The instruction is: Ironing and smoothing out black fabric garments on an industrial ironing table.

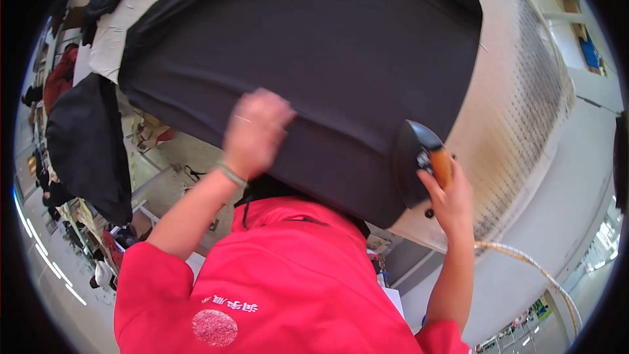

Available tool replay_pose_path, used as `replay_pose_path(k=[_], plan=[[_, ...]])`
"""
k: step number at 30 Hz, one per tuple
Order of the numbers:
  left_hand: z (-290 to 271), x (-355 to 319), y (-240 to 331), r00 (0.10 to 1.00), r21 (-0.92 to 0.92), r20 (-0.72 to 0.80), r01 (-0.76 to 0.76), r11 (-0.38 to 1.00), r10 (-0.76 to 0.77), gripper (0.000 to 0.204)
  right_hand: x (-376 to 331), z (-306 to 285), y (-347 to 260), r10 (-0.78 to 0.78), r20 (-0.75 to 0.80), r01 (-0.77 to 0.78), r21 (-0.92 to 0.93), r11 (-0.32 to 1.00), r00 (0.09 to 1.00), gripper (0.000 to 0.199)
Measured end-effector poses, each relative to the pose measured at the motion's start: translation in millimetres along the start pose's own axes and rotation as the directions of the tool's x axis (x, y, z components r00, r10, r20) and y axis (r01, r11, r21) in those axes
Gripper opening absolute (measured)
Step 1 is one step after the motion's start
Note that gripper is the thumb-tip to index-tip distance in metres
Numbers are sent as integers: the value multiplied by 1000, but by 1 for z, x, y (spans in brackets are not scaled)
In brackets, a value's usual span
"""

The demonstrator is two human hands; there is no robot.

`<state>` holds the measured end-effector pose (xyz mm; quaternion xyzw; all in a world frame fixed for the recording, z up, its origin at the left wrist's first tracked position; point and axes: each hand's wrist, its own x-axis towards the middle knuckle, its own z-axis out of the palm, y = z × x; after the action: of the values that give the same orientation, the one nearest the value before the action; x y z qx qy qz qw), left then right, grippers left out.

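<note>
A large piece of black fabric (314, 46) lies spread over the ironing board, with soft creases running across its near part. My right hand (452, 200) grips the orange-brown handle of an iron (419, 151), whose dark pointed body rests at the fabric's right side. Over the near left part of the cloth is my left hand (259, 128), smeared by motion. Its fingers are too blurred to read, and whether they touch the fabric is unclear. A thin pale line shows against the back of this hand.
The pale board cover (504, 92) is scorched brown and dotted at the right. A striped cord (537, 265) curves away at lower right. More black cloth (92, 147) hangs at the left. Beyond it, a person in dark red (60, 78) is at the far left.
</note>
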<state>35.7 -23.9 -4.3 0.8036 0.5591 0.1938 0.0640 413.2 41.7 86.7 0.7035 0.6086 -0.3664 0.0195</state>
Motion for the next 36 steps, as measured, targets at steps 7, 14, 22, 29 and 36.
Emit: replay_pose_path(k=[7, 14, 22, 29, 36], plan=[[-140, -130, -354, 668, 572, -396, 716, 401, -629, 84, -8, 11, 23, 324, -59, -263, 457, 850, 944, 37], [-214, -84, -405, 503, -786, 561, 572, -234, -657, 52, -12, 47, -32, 478, -164, -353, 483, 802, 863, 46], [-247, -71, -400, 615, -849, 525, 422, -316, -588, 39, 25, 165, -321, 92, 97, -104, 130, 986, 991, 43], [-199, -74, -415, 468, -777, 448, 626, -73, -762, 39, 20, 255, -497, -415, 357, 335, 265, 904, 837, 73], [-214, -87, -439, 567, -752, 587, 647, -129, -577, 46, 24, 179, -335, -104, -26, 107, 210, 972, 994, 68]])
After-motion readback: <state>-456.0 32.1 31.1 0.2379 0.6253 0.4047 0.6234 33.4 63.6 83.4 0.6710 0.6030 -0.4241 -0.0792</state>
